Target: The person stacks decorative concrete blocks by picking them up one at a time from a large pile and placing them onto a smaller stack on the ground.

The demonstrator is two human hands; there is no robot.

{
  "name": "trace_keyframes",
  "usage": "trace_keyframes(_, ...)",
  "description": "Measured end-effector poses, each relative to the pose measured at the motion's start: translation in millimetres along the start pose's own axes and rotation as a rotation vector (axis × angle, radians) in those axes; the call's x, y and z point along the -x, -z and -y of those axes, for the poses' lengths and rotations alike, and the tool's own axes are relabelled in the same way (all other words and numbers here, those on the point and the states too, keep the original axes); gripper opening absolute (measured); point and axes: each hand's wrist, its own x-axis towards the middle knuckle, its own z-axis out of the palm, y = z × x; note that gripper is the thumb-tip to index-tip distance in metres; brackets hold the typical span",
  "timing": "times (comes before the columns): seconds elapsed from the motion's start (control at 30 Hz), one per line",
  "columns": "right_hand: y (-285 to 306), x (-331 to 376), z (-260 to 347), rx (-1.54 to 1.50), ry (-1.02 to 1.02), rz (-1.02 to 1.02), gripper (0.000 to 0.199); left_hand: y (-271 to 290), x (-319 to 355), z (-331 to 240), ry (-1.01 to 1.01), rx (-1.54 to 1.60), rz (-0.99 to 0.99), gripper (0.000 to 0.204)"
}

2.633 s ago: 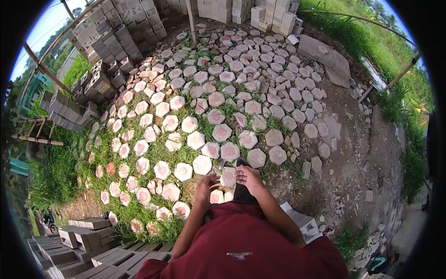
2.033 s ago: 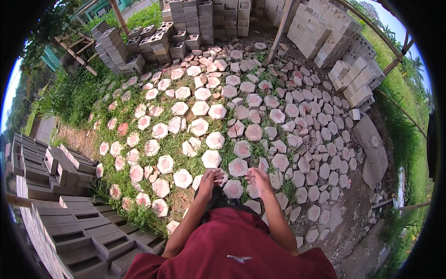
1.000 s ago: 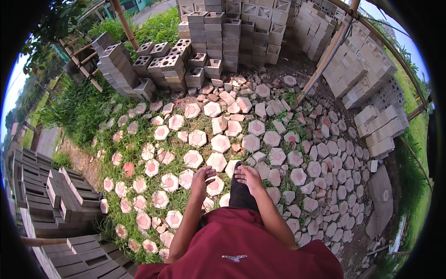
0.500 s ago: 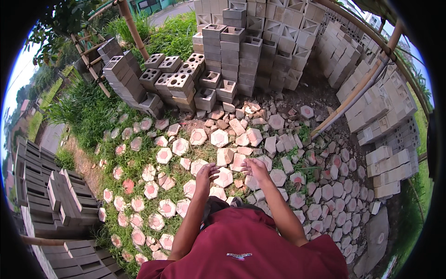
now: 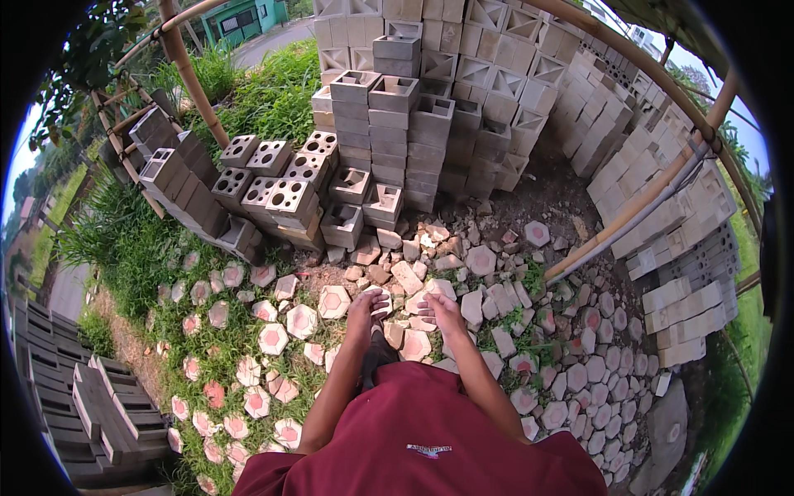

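My left hand (image 5: 365, 312) hovers in front of my body, fingers loosely curled and apart, holding nothing I can see. A pale hexagonal paver partly shows behind its fingertips. To its right, my right hand (image 5: 443, 312) is in a similar pose, with fingers apart and no object visible in it. Below and between the hands lies a hexagonal paver (image 5: 415, 345) on the ground. Just beyond them is a scatter of pale broken blocks (image 5: 406, 278). Another hexagonal paver (image 5: 334, 302), with a pinkish centre, lies left of my left hand.
Perforated concrete blocks (image 5: 293, 197) and tall hollow-block stacks (image 5: 387, 124) stand ahead. A slanting bamboo pole (image 5: 628, 223) crosses on the right, before more stacked blocks (image 5: 683, 312). Grey slabs (image 5: 107, 405) are piled at left. Loose rubble and grass make the ground uneven.
The block stacks and rubble now appear nearer and lower in view, shifted slightly left, as my body has moved forward. Both hands stay raised and apart, over different pavers.
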Motion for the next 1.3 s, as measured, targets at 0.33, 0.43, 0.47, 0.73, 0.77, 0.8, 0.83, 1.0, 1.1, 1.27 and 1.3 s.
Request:
trace_keyframes(0.33,-58.0,-167.2,106.2,-0.047,0.109,-0.013,0.026,-3.2,-179.3,-119.8,-0.01,-0.094,0.029,0.031)
trace_keyframes(0.43,-71.8,-201.7,112.0,-0.07,0.023,-0.03,0.026,0.1,-212.5,-139.0,-0.022,-0.076,0.005,0.029)
trace_keyframes(0.47,-74.3,-215.0,113.4,-0.064,-0.004,-0.035,0.026,-0.3,-223.2,-144.1,-0.024,-0.074,-0.001,0.029)
trace_keyframes(0.73,-104.1,-352.8,169.5,-0.058,0.0,0.081,0.027,13.5,-346.5,-190.4,0.0,0.127,0.119,0.024)
trace_keyframes(0.77,-106.1,-369.9,179.8,-0.05,0.003,0.08,0.027,4.1,-360.8,-198.0,0.01,0.066,-0.041,0.024)
trace_keyframes(0.8,-108.3,-386.9,190.1,-0.044,0.007,0.079,0.028,-0.1,-377.4,-206.8,-0.003,0.048,-0.041,0.025)
trace_keyframes(0.83,-110.6,-401.4,197.4,-0.022,0.013,0.063,0.028,-2.4,-393.8,-215.2,-0.007,0.03,-0.04,0.026)
trace_keyframes(1.0,-115.0,-486.3,260.6,0.135,0.14,0.044,0.028,-19.5,-478.2,-260.6,-0.026,0.018,-0.044,0.032)
trace_keyframes(1.1,-102.5,-534.6,284.2,0.163,0.258,0.042,0.024,-46.1,-519.1,-283.4,-0.075,-0.01,0.006,0.031)
trace_keyframes(1.27,-110.4,-591.0,318.5,0.387,0.434,-0.016,0.027,-62.8,-566.7,-308.7,-0.062,-0.055,0.039,0.03)
trace_keyframes(1.3,-113.4,-600.0,327.4,0.502,0.481,-0.078,0.029,-63.9,-576.0,-313.2,-0.055,-0.071,0.044,0.03)
